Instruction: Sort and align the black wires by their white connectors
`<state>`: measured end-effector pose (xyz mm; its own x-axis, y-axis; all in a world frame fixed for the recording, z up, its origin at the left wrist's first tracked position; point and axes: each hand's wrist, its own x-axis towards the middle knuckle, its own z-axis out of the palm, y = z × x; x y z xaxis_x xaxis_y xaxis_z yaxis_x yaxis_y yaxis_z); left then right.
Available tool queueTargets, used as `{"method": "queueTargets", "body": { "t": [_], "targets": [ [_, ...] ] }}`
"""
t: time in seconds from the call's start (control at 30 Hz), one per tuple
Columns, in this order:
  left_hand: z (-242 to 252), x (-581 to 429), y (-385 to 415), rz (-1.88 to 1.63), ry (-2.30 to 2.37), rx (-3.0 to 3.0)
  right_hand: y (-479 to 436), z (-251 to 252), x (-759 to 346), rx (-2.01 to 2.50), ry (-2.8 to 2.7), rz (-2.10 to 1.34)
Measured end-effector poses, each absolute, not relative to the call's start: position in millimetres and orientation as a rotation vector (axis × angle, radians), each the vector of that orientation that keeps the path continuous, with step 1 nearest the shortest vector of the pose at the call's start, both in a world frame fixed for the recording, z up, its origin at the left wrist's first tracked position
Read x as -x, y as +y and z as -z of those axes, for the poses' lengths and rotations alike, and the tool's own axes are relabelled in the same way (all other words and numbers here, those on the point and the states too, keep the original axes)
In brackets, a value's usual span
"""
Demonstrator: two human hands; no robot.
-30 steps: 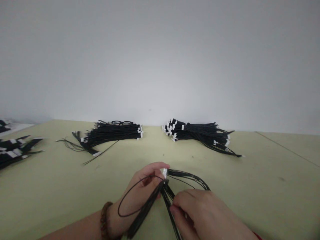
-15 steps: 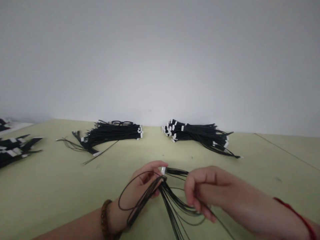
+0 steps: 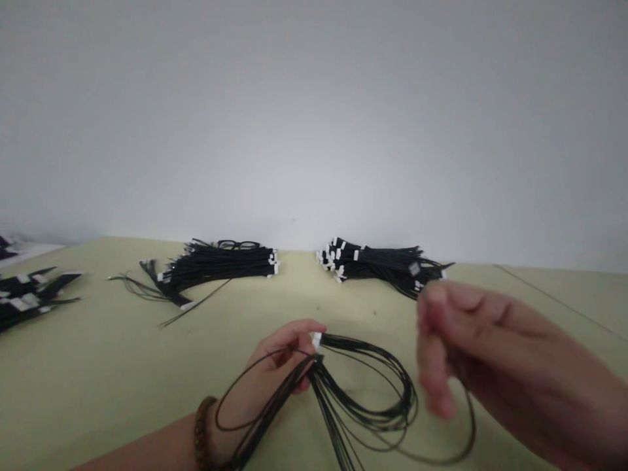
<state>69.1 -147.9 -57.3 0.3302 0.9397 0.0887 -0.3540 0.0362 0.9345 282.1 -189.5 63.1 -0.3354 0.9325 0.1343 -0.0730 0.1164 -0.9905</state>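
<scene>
Lying at the far left of the table [image 3: 98, 379], a small pile [image 3: 29, 297] of black wires has not moved. Next comes the left pile [image 3: 216, 265], with a pair of glasses [image 3: 238, 244] on top, and it is the same as before too.

Near the middle, the left hand [image 3: 275, 366], with a bead bracelet [image 3: 200, 438] on its wrist, stays put. Its fingers are closed tight on the wire bundle [image 3: 324, 383], right by the white plug [image 3: 316, 339]. The bundle hangs just above the table in front of the person.

Behind it, by the wall, the right pile [image 3: 383, 265] sits still.

The big change is the right hand [image 3: 490, 353]. A moment ago it was close to the left hand. Now it is up high and far to the right, and the wires open into a much wider ring. So the loop looks like it is being pulled big. One thin wire runs up into its curled fingers, but the hand is blurry, so I cannot tell if it really pinches it.
</scene>
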Motion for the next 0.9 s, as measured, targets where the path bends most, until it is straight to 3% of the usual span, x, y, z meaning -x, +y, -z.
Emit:
{"method": "queueTargets", "body": {
  "t": [0.07,0.17,0.37,0.9],
  "targets": [
    [57,-68,-150,-1.098,0.635,-1.075,-196,-50,-269,1.127,-1.721,-1.381],
    [55,-69,-154,-1.103,0.644,-1.041,-199,-32,-257,1.413,-2.022,-1.051],
    [49,-75,-159,-1.075,0.612,-1.030,-196,-22,-250,1.516,-2.220,-0.690],
    [50,-69,-163,-1.041,0.614,-1.111,-195,-18,-250,1.564,-2.226,-0.669]
  ]
}}
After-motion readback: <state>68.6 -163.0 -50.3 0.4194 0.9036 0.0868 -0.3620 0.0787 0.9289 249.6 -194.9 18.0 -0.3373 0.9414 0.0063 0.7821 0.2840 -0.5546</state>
